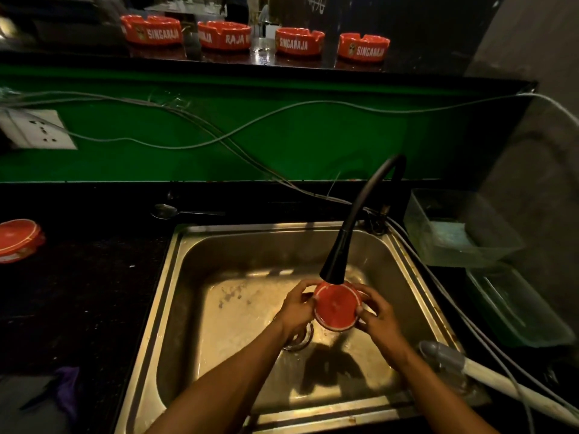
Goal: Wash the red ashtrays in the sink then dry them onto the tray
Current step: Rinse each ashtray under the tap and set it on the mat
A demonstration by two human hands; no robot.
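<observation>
Both hands, left (297, 308) and right (377, 311), grip one ashtray (336, 306) under the tap (333, 267) over the sink (175, 277); four more (300, 41) wait at 12 o'clock, unwashed by appearance.

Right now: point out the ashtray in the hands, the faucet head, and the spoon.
ashtray in the hands (336, 306), head view, middle of its red underside.
faucet head (334, 265), head view, black flared nozzle just above the ashtray.
spoon (164, 211), head view, its bowl, on the counter behind the sink.
</observation>
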